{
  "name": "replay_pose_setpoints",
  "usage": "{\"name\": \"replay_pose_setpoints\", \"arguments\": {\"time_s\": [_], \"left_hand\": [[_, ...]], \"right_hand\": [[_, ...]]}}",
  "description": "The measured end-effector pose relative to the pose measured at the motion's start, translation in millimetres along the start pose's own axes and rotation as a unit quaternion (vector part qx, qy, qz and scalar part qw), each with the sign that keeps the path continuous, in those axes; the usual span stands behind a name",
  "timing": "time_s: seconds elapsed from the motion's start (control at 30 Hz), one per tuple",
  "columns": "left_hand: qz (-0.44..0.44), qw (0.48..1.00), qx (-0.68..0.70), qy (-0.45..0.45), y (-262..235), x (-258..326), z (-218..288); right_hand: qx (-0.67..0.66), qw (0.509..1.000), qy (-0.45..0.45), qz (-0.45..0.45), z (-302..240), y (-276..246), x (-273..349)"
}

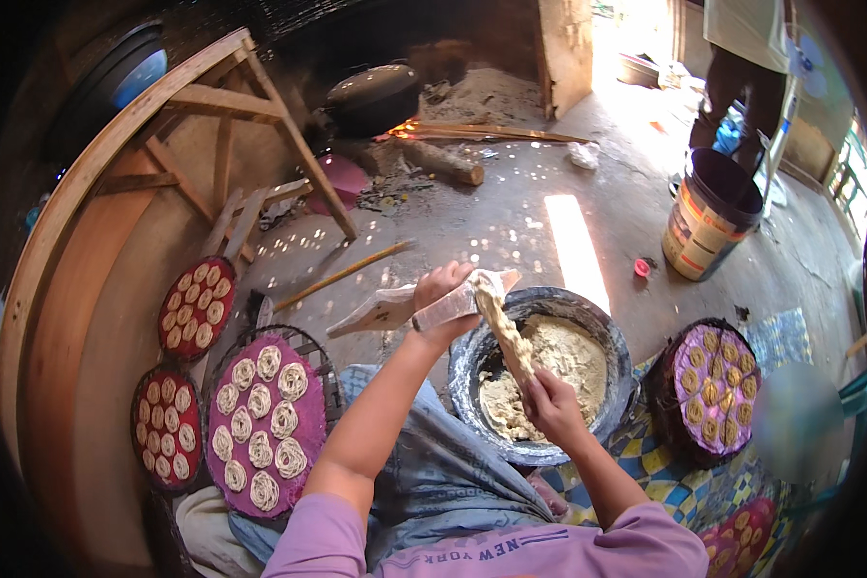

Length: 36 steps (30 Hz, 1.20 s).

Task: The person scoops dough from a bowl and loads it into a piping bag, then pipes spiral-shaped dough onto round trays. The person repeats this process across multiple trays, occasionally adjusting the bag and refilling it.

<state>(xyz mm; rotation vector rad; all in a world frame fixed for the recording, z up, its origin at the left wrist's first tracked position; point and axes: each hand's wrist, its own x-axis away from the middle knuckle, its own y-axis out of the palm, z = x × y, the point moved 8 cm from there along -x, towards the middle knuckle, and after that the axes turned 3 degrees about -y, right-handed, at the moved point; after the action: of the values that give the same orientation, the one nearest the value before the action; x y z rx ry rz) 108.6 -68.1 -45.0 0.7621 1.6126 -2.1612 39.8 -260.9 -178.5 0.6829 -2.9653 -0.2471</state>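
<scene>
My left hand (440, 301) grips a flat wooden press (407, 306) held over the near rim of a black basin (472, 358). A thick rope of pale dough (507, 332) hangs from the press down to my right hand (551, 403), which is closed around its lower end. The basin holds a mound of the same pale dough (566, 358). A purple round tray (265, 422) with several coiled dough spirals rests by my left knee.
Two red round trays (195, 308) (167, 427) of coils lie at the left beside a wooden frame (116, 164). Another purple tray of coils (713, 383) sits right of the basin. A bucket (708, 217) and a standing person (747, 67) are far right. A black pot (371, 96) sits over a fire.
</scene>
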Motion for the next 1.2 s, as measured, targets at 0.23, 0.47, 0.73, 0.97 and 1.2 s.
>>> {"name": "replay_pose_setpoints", "arguments": {"time_s": [0.23,0.47,0.73,0.97,1.2], "left_hand": [[0.093,0.992,-0.016,0.087,-59,4,-9],[0.043,0.439,0.873,-0.205,-66,32,-17],[0.094,0.842,0.404,-0.345,-129,158,-79],[0.109,0.956,0.011,-0.272,-244,276,-42],[-0.038,0.918,0.114,-0.379,-252,300,-14]], "right_hand": [[0.458,0.877,0.109,-0.093,103,-50,36],[-0.168,0.953,0.049,-0.247,18,24,-15],[-0.618,0.548,0.368,-0.428,-56,146,53],[-0.09,0.955,-0.002,-0.283,-99,194,-25],[0.195,0.742,-0.398,-0.502,-176,300,36]]}}
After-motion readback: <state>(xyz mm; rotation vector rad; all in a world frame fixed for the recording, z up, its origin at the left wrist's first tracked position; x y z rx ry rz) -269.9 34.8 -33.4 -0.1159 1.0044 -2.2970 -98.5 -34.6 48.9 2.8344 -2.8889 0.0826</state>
